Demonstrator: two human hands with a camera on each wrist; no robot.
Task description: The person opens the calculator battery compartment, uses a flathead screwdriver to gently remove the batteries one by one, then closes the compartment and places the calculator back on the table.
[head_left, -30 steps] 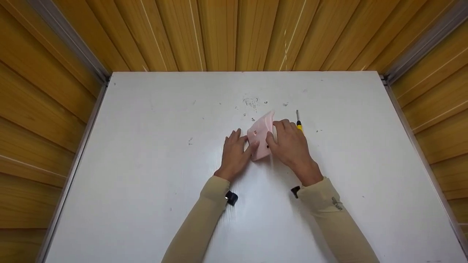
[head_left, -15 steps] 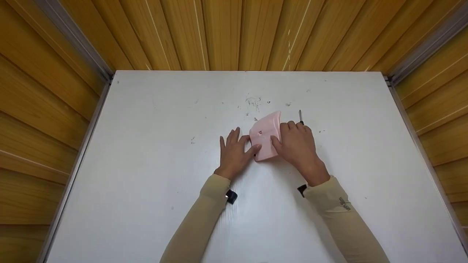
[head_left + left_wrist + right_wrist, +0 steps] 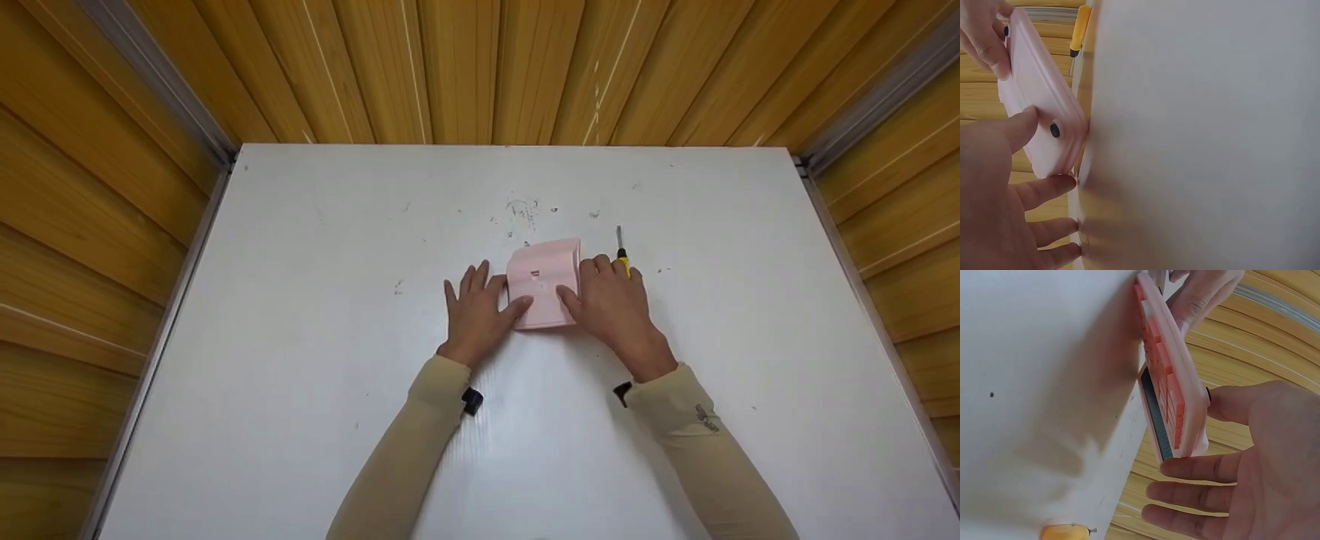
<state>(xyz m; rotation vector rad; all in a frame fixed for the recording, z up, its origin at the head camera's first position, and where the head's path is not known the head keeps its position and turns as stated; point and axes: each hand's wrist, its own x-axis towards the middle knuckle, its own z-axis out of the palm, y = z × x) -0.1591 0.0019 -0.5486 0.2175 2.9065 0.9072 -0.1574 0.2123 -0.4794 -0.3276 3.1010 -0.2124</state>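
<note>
A pink calculator (image 3: 544,289) is held back side up over the white table, its left edge low and its right side tilted up. Its coral keys (image 3: 1169,391) and dark display (image 3: 1157,416) face down in the right wrist view. Black round feet (image 3: 1055,130) dot its back. My left hand (image 3: 480,319) pinches the left edge, thumb on the back and index finger at the rim, the other fingers spread. On the right edge, my right hand (image 3: 613,311) grips with the thumb on the back and the fingers at the far side.
A screwdriver (image 3: 623,259) with a yellow and black handle lies just beyond my right fingers, which partly cover it. The white table (image 3: 337,225) has dark scuffs. Wood-slat walls (image 3: 450,67) stand along its back and sides.
The calculator has turned from a steep tilt to a flatter, squarer position, back more fully facing up. My right hand moved slightly right with it; my left hand stayed nearly in place, fingers spreading.
</note>
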